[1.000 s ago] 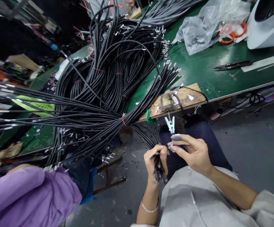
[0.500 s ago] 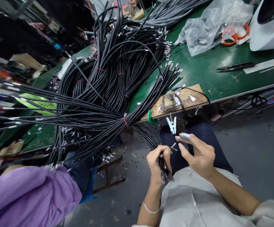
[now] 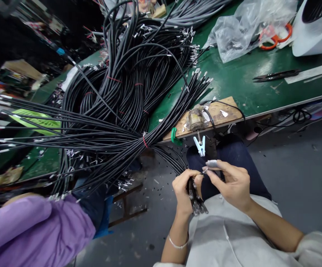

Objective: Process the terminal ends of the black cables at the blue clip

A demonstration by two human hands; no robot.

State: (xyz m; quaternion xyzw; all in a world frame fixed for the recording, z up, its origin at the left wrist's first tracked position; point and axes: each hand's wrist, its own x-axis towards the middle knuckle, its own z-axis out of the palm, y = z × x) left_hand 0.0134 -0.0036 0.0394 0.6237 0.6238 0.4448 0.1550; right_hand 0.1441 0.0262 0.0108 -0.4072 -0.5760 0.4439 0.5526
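Observation:
My left hand [image 3: 183, 187] is closed round a bunch of black cables [image 3: 196, 205], whose stripped ends hang below the fist. One cable's silvery wire end [image 3: 204, 170] sticks out past its thumb and forefinger. My right hand [image 3: 232, 181] has thumb and forefinger at that wire end, pinching it; a grey covering wraps one fingertip. Just beyond the hands, a light-blue clothes-peg clip [image 3: 199, 145] sits on the shaft of a small motor [image 3: 196, 119]. This motor is fixed on a wooden board [image 3: 223, 111] at the table edge.
A large tied bundle of black cables [image 3: 113, 142] spreads over the green table [image 3: 233, 79]. A green clamp [image 3: 174, 136] grips the board's edge. Thread snips [image 3: 276, 75], orange-handled scissors [image 3: 275, 40] and a plastic bag [image 3: 236, 33] lie right. A person in a purple top [image 3: 38, 230] sits left.
My right thumb and forefinger have come left and closed on the wire end, which stood free between the hands before. My left hand keeps its hold. The view has shifted slightly.

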